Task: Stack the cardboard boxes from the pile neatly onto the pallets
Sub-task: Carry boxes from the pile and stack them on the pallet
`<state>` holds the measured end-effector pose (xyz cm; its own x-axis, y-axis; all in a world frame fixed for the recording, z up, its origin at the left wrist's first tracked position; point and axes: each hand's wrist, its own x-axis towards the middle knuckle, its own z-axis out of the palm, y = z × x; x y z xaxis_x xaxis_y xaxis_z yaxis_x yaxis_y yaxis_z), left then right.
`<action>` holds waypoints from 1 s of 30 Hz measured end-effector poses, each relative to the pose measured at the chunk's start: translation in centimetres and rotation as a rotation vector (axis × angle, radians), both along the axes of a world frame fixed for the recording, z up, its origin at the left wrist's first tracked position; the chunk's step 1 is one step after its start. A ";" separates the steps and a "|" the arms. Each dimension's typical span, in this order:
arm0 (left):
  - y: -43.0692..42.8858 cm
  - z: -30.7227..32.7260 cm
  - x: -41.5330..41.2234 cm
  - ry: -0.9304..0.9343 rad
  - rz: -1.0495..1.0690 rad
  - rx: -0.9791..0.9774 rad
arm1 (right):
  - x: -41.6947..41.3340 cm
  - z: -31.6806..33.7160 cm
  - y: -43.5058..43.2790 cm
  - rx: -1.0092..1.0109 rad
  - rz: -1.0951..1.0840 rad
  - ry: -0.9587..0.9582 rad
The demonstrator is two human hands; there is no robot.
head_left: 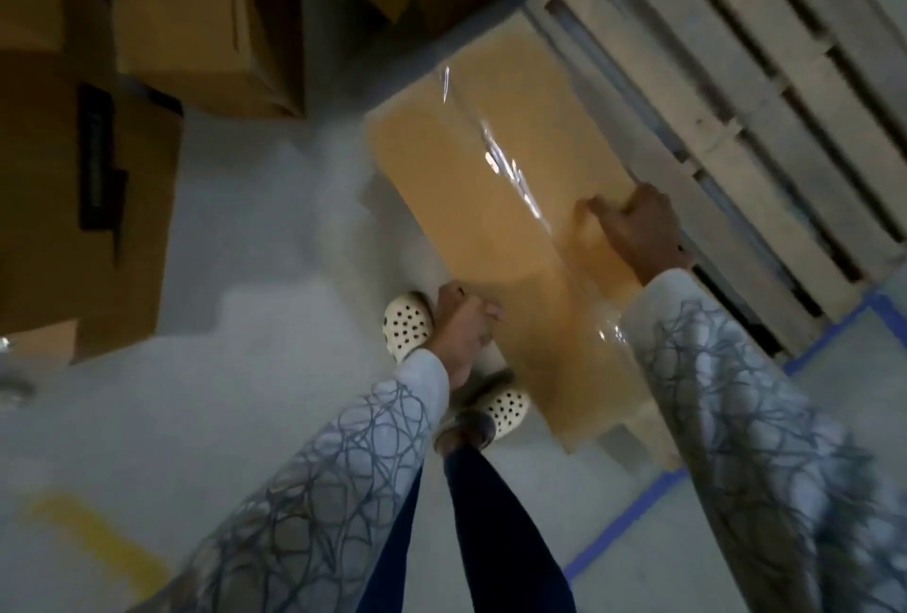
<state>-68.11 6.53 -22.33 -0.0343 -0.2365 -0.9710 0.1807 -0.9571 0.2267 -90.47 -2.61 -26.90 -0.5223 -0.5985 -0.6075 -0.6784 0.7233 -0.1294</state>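
Observation:
I carry a tan cardboard box [461, 200] sealed with a strip of clear tape along its top. It is blurred by motion and hangs above the floor beside the wooden pallet [736, 87]. My left hand [461, 322] grips the box's near left edge, fingers curled round it. My right hand [638, 229] grips the right edge, next to the pallet's slats. The box's underside is hidden. The pile of cardboard boxes [196, 23] lies at the upper left and top.
Blue tape [633, 519] marks the floor around the pallet's near corner. A yellow floor mark [93, 539] sits at the lower left. My feet in white perforated clogs [407, 322] stand under the box's near end. Grey floor lies between pile and pallet.

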 end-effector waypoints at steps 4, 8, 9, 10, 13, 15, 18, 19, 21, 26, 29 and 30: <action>0.5 -2.7 -1.5 0.089 -0.048 0.021 | -0.8 -3.3 -0.9 0.039 0.105 0.077; 1.1 -4.9 -2.1 0.176 -0.120 0.011 | -1.6 -6.0 -1.9 0.065 0.160 0.063; 1.3 -5.6 -2.3 0.185 -0.110 -0.006 | -1.8 -6.6 -1.9 0.076 0.175 0.065; 1.6 -6.3 -2.5 0.186 -0.088 -0.020 | -1.8 -7.1 -1.9 0.089 0.197 0.070; 1.8 -8.0 -2.6 0.147 0.058 -0.041 | -1.3 -8.3 -2.1 0.033 0.278 0.072; 1.6 -9.2 -2.9 0.075 0.144 -0.055 | -0.4 -8.8 -2.8 -0.045 0.310 0.057; 1.5 -10.5 -3.9 0.022 0.237 -0.080 | 0.9 -9.3 -3.9 -0.134 0.310 0.049; 1.7 -10.8 -4.2 0.013 0.255 -0.098 | 1.2 -9.4 -4.2 -0.151 0.311 0.055; 1.8 -10.7 -4.7 0.008 0.270 -0.137 | 1.5 -9.6 -4.9 -0.176 0.302 0.069; 1.6 -11.5 -4.5 -0.022 0.247 -0.159 | 2.2 -9.8 -6.0 -0.188 0.339 0.074; 1.3 -11.8 -4.0 -0.008 0.258 -0.159 | 2.7 -9.7 -6.2 -0.206 0.347 0.066; 1.3 -11.8 -3.9 -0.003 0.270 -0.159 | 2.9 -9.6 -6.2 -0.212 0.353 0.063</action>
<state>-72.00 7.84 -34.17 0.0534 -0.3860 -0.9210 0.4228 -0.8268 0.3710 -87.61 -8.82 -36.51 -0.2952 -0.8560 -0.4245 -0.8912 0.4068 -0.2006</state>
